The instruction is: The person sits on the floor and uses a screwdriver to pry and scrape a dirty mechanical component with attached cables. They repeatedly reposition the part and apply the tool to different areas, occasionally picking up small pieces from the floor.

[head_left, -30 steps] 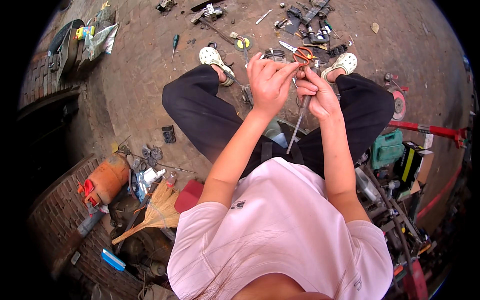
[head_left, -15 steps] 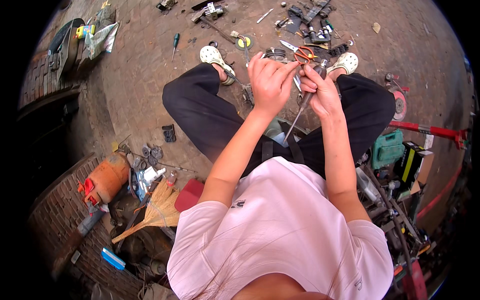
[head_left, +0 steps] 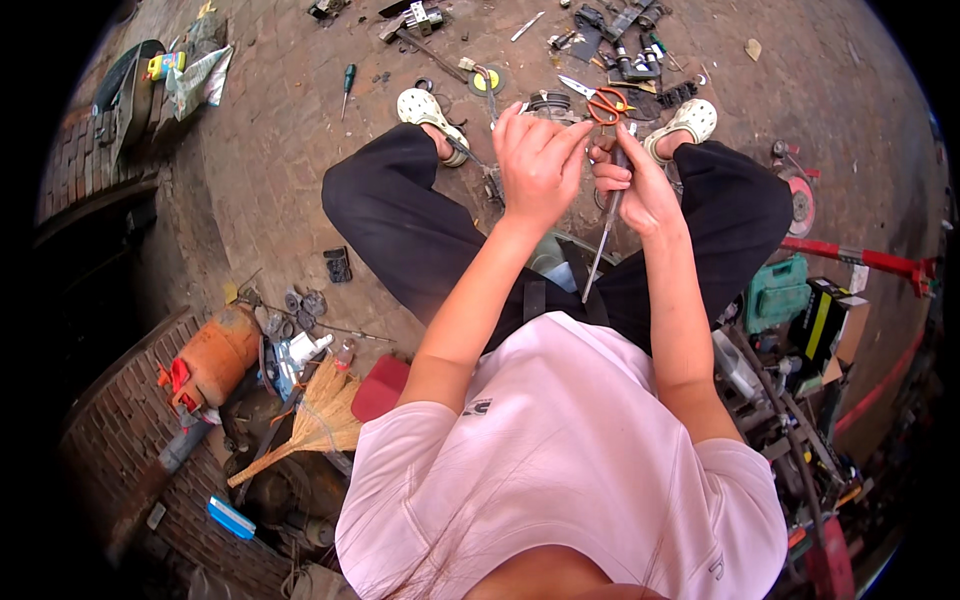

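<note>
Left hand: pinched narrow; cannot tell if holding anything;
Right hand: wrapped around screwdriver;
Screwdriver: shank toward black trousers;
Two-hand work: apparently fine handling; next move calls for steady grip

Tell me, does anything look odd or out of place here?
Perhaps: the screwdriver-like tool in the right hand points, unusually, back toward the person's pale shirt, and orange-handled scissors lie loose beside scattered parts.
</note>
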